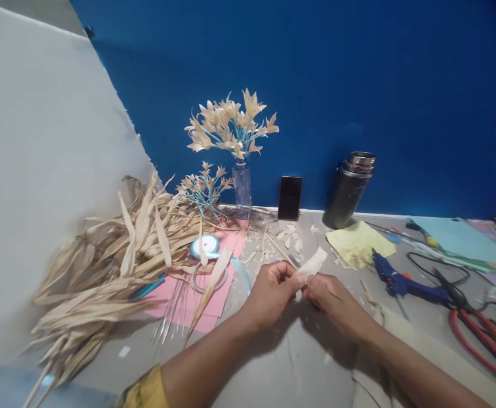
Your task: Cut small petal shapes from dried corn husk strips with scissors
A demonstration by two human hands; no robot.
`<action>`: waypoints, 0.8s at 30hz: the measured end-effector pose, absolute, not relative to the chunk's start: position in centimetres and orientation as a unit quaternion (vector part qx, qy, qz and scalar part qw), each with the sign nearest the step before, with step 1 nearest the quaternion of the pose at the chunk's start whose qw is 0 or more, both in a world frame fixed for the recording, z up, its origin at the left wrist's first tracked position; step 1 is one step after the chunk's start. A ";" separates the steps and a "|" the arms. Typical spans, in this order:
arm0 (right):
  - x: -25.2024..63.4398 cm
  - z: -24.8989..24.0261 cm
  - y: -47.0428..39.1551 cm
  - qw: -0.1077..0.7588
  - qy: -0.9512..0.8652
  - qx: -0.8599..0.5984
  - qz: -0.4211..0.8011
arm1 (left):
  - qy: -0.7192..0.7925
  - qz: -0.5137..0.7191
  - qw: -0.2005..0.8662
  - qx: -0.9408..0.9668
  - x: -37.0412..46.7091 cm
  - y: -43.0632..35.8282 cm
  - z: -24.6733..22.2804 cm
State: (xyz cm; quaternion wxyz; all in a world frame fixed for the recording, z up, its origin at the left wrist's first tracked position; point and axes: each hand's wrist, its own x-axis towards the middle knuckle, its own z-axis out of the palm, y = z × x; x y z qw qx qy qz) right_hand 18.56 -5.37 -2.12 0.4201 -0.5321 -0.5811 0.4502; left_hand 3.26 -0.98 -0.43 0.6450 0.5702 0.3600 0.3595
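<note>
A short pale strip of dried husk [315, 262] is pinched between my two hands, over the middle of the grey table. My left hand [276, 288] is closed on its lower left end, and a thin stick [280, 249] pokes out up and to the left beside these fingers. Close against it, my right hand [328, 296] has its fingers curled at the strip's lower edge. A small dark pointed piece shows between the hands; what it belongs to is hidden.
Dried husks [116, 260] heap at left by pink sheets [218, 300] and a ribbon roll [204, 246]. Behind stand husk flowers [231, 122], a phone [290, 198] and a flask [347, 191]. A blue glue gun [413, 285] and red-handled scissors [481, 340] lie right.
</note>
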 end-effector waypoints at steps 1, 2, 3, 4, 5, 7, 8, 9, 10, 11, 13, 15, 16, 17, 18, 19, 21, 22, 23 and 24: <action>18.4 -1.9 -5.5 0.419 -0.590 -0.545 0.424 | 0.365 0.355 0.642 0.573 3.4 -1.1 -0.6; 18.3 -1.7 -5.7 0.414 -0.596 -0.559 0.401 | 0.367 0.353 0.640 0.576 3.5 -1.3 -0.7; 18.4 -1.5 -5.8 0.408 -0.599 -0.569 0.389 | 0.365 0.354 0.638 0.579 3.5 -1.3 -0.8; 18.4 -1.3 -5.9 0.403 -0.595 -0.574 0.393 | 0.358 0.355 0.636 0.584 3.5 -1.4 -0.8; 18.5 -1.2 -6.1 0.401 -0.586 -0.572 0.411 | 0.346 0.355 0.637 0.591 3.4 -1.4 -0.8; 18.7 -1.1 -6.3 0.404 -0.555 -0.548 0.477 | 0.318 0.350 0.641 0.604 3.3 -1.5 -0.4; 18.9 -1.0 -6.5 0.408 -0.532 -0.530 0.518 | 0.307 0.345 0.643 0.611 3.3 -1.5 -0.2; 19.2 -0.9 -6.5 0.416 -0.505 -0.511 0.558 | 0.299 0.342 0.642 0.618 3.3 -1.5 0.1; 19.6 -0.7 -6.5 0.427 -0.478 -0.490 0.591 | 0.294 0.340 0.639 0.624 3.3 -1.5 0.4; 20.3 -0.4 -6.4 0.437 -0.454 -0.471 0.617 | 0.292 0.340 0.636 0.628 3.3 -1.5 0.7; 22.1 0.4 -6.0 0.471 -0.420 -0.443 0.636 | 0.289 0.343 0.640 0.624 3.3 -1.3 1.1; 24.0 1.3 -5.3 0.520 -0.406 -0.439 0.610 | 0.290 0.359 0.666 0.586 3.1 -1.0 1.1; 24.7 1.5 -5.0 0.548 -0.409 -0.440 0.583 | 0.294 0.373 0.682 0.557 3.0 -0.9 1.1; 25.0 1.7 -4.8 0.555 -0.420 -0.450 0.560 | 0.298 0.390 0.694 0.527 2.8 -0.7 1.0; 24.9 1.6 -4.7 0.540 -0.435 -0.469 0.547 | 0.302 0.405 0.702 0.502 2.7 -0.6 0.9; 24.4 1.2 -4.7 0.508 -0.453 -0.490 0.545 | 0.305 0.414 0.706 0.486 2.6 -0.5 0.8; 22.5 0.2 -5.1 0.461 -0.483 -0.496 0.555 | 0.313 0.419 0.700 0.486 2.6 -0.5 0.6; 21.3 -0.4 -5.3 0.421 -0.544 -0.503 0.523 | 0.318 0.416 0.694 0.494 2.7 -0.5 0.5; 20.2 -0.8 -5.6 0.411 -0.562 -0.503 0.512 | 0.326 0.410 0.685 0.506 2.8 -0.7 0.3; 19.3 -1.2 -5.8 0.409 -0.581 -0.509 0.485 | 0.336 0.405 0.674 0.519 3.0 -0.8 0.2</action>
